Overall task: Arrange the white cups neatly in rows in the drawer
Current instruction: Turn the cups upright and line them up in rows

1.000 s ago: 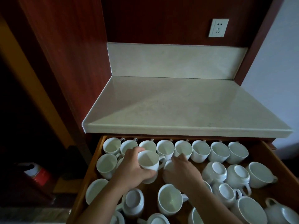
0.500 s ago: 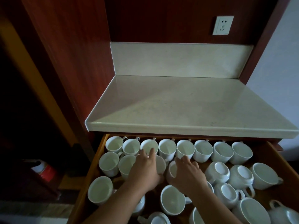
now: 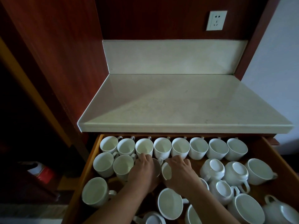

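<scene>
An open wooden drawer (image 3: 90,159) holds many white cups. Several upright cups form a neat back row (image 3: 198,147). A second row starts at the left with two upright cups (image 3: 123,165). My left hand (image 3: 145,172) covers a white cup (image 3: 156,167) set third in that row. My right hand (image 3: 182,173) grips a tilted cup (image 3: 166,172) right beside it. Loose cups, some upside down (image 3: 213,168), lie at the right and front.
A pale stone countertop (image 3: 178,102) overhangs the drawer's back edge. A wall socket (image 3: 216,20) sits on the red wood panel above. A red and white container (image 3: 42,172) stands on the dark floor at the left.
My left hand carried a cup down from above the drawer and set it third in the second row. My right hand stayed on the tilted cup beside it.
</scene>
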A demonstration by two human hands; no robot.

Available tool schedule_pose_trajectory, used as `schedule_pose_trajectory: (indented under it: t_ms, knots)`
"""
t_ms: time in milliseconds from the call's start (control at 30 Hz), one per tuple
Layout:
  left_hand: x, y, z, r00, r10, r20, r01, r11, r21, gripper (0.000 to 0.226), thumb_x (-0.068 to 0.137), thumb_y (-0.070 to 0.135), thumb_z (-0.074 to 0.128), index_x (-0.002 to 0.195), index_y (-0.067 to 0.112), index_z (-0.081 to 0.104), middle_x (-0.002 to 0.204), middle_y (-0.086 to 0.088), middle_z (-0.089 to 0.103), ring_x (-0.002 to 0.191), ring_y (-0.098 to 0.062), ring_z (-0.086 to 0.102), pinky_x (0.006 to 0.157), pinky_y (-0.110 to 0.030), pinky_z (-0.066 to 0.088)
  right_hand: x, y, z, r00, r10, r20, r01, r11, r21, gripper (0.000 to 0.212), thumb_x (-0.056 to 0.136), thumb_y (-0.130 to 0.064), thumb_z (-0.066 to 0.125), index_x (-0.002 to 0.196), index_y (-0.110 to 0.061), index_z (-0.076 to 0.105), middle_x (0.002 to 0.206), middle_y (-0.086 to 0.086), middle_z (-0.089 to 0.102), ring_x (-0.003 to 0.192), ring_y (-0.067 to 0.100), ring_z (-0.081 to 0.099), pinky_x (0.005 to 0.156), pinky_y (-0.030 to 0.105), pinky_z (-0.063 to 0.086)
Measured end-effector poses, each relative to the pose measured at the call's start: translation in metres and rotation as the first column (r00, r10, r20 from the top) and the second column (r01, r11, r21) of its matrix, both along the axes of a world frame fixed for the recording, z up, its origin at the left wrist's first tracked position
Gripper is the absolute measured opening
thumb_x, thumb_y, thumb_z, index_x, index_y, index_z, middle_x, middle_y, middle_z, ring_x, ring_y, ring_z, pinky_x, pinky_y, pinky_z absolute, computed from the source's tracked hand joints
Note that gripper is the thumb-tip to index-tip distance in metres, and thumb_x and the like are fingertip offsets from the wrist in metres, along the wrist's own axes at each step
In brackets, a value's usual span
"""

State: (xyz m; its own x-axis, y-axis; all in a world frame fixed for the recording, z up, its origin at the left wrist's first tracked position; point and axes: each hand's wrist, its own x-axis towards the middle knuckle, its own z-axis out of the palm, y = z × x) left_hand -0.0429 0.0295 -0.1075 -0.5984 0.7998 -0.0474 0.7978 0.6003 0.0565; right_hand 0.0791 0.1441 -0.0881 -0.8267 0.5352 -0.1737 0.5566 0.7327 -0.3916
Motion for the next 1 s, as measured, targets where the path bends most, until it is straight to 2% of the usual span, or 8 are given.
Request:
schedule_pose_trajectory:
  t_ms: [133,233,333,467,600,733,867,1000]
  knots:
    - [-0.001,-0.012,0.001,0.998,-0.058,-0.009,0.059,0.994,0.091,0.066,0.084,0.048,0.065,0.135,0.014,0.042,0.132,-0.009,0.044,0.118,-0.028,0.048,0.096,-0.034,0.045,0.003,-0.001,-0.001,1.000,-0.022,-0.005,0.022,1.000,0.011,0.066,0.076,-0.050,0.073,0.133,-0.035,0.044,0.130,-0.007,0.037,0.120,0.024,0.040,0.095,0.041,0.051]
    - [0.000,-0.018,0.002,0.996,-0.071,0.049,0.062,0.986,0.156,0.055,0.083,0.042,0.063,0.130,0.019,0.042,0.134,-0.007,0.043,0.119,-0.027,0.046,0.095,-0.034,0.044,0.002,-0.003,0.000,0.995,-0.095,0.030,0.094,0.994,0.055,0.067,0.075,-0.055,0.072,0.128,-0.026,0.043,0.122,0.001,0.038,0.114,0.030,0.050,0.092,0.038,0.051]
    - [-0.003,-0.021,-0.003,0.999,-0.024,0.037,0.017,0.982,0.186,0.050,0.087,0.043,0.064,0.128,0.021,0.045,0.127,-0.005,0.048,0.115,-0.023,0.050,0.090,-0.029,0.046,-0.001,-0.006,-0.001,0.993,-0.114,0.035,0.113,0.993,0.028,0.062,0.075,-0.052,0.073,0.121,-0.021,0.045,0.111,0.000,0.035,0.107,0.032,0.057,0.090,0.044,0.053]
    - [-0.008,-0.021,-0.010,1.000,0.021,0.002,-0.021,0.979,0.203,0.045,0.086,0.035,0.073,0.123,0.021,0.052,0.117,-0.003,0.057,0.106,-0.020,0.058,0.083,-0.027,0.051,-0.007,-0.006,-0.004,0.994,-0.108,-0.014,0.108,0.994,-0.020,0.068,0.075,-0.052,0.076,0.127,-0.021,0.045,0.121,0.001,0.039,0.112,0.031,0.056,0.090,0.037,0.051]
    - [-0.009,-0.021,-0.014,0.999,0.022,-0.041,-0.013,0.977,0.212,0.042,0.077,0.030,0.082,0.110,0.018,0.060,0.111,-0.004,0.057,0.098,-0.021,0.059,0.076,-0.027,0.053,-0.009,-0.003,-0.007,0.989,-0.125,-0.082,0.118,0.989,-0.084,0.080,0.078,-0.055,0.078,0.138,-0.018,0.039,0.133,0.002,0.039,0.124,0.029,0.052,0.099,0.036,0.048]
    - [-0.013,-0.026,-0.017,0.999,-0.027,-0.041,0.035,0.979,0.201,0.058,0.067,0.040,0.087,0.115,0.018,0.063,0.117,-0.007,0.058,0.103,-0.028,0.058,0.085,-0.037,0.056,-0.006,0.003,-0.009,0.967,-0.248,-0.051,0.229,0.942,-0.247,0.090,0.072,-0.052,0.084,0.138,-0.014,0.036,0.135,0.004,0.038,0.120,0.028,0.054,0.093,0.033,0.048]
    - [-0.014,-0.030,-0.015,0.993,-0.091,-0.081,0.107,0.969,0.221,0.027,0.076,0.012,0.059,0.102,0.018,0.065,0.103,-0.004,0.060,0.097,-0.029,0.058,0.081,-0.040,0.056,-0.005,0.006,-0.014,0.967,-0.256,-0.008,0.244,0.930,-0.274,0.091,0.068,-0.054,0.081,0.138,-0.015,0.038,0.134,0.005,0.049,0.122,0.025,0.051,0.102,0.039,0.046]
    - [-0.016,-0.031,-0.015,0.992,-0.114,-0.063,0.125,0.969,0.212,0.014,0.080,0.011,0.059,0.088,0.021,0.067,0.103,0.000,0.062,0.104,-0.028,0.053,0.085,-0.039,0.054,-0.005,0.009,-0.013,0.963,-0.267,-0.039,0.244,0.925,-0.292,0.082,0.069,-0.051,0.083,0.132,-0.018,0.043,0.128,0.000,0.053,0.118,0.021,0.053,0.098,0.036,0.047]
